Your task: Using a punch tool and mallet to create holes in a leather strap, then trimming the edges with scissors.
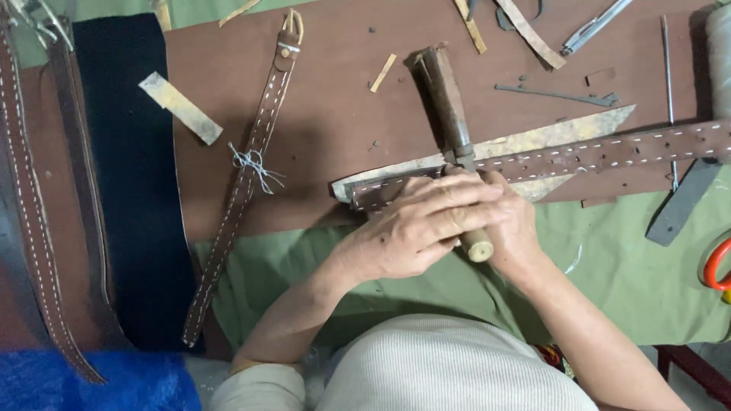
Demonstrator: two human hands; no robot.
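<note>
Single head-worn camera, looking steeply down from above, close over the brown leather-covered worktable (335,114), no second view

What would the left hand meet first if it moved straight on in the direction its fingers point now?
The left hand points right, its fingers lying over the wooden-handled tool. Straight on it would first meet the right hand, which it already touches. Past that lies the stitched brown strap, though depth is unclear.
</note>
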